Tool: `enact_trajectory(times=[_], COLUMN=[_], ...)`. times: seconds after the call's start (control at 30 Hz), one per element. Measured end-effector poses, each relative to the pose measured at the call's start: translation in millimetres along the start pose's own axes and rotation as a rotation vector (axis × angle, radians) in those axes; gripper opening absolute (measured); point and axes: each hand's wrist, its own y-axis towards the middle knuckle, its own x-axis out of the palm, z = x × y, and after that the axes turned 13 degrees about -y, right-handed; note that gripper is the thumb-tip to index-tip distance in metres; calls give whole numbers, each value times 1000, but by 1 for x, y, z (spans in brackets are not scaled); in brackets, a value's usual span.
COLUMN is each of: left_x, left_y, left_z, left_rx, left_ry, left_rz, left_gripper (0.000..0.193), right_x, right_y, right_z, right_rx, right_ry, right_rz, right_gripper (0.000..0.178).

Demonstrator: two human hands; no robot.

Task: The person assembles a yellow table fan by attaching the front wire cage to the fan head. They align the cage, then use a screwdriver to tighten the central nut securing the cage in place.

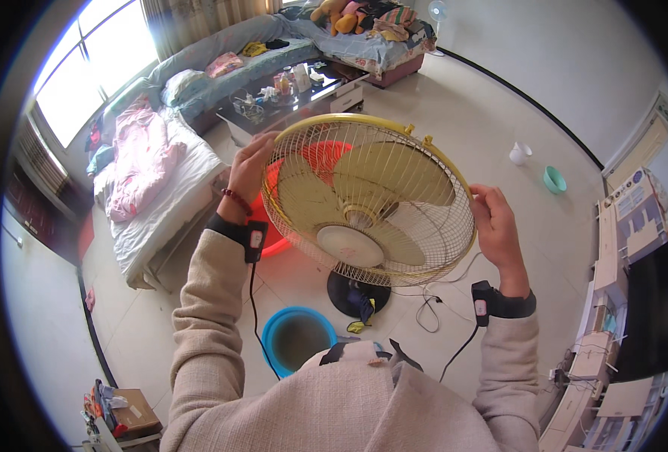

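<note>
My left hand [251, 172] grips the left edge of a round wire fan guard [424, 252], its fingers curled behind the yellow rim. On the opposite edge, my right hand [497, 232] pinches the guard with bent fingers. Behind the wires sit dusty pale-yellow fan blades [394, 169] and a round centre plate [349, 245]. Below the guard, a black round fan base [339, 292] rests on the floor; the pole between them is hidden. A dark cloth with yellow parts [361, 304] lies on the base.
A blue basin [268, 343] of murky water stands near my body. Behind the fan is a red basin [274, 247], partly covered. A thin cable [427, 309] trails right. A low table [274, 113], bed [187, 162] and cabinet [609, 275] surround the floor.
</note>
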Motion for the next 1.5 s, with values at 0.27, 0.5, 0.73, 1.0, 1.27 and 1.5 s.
enact_trajectory(times=[0.27,0.5,0.73,1.0,1.27,1.5], left_x=[10,19,28,46,58,63], left_y=[5,3,13,12,21,25], left_z=[14,17,30,42,47,52], left_rx=[166,28,70,107,146,141], left_ry=[272,197,318,345,331,482], left_rz=[-150,-70,-171,-211,-295,-336], left_gripper=[30,29,30,30,25,26], right_x=[3,1,-1,3,3,5], right_y=[2,0,4,6,7,8], right_z=[6,10,0,2,1,-1], right_rx=[1,-2,3,-18,22,36], right_ry=[19,8,-36,-4,-15,-46], right_rz=[48,37,43,105,48,33], right_gripper=[18,19,18,17,18,17])
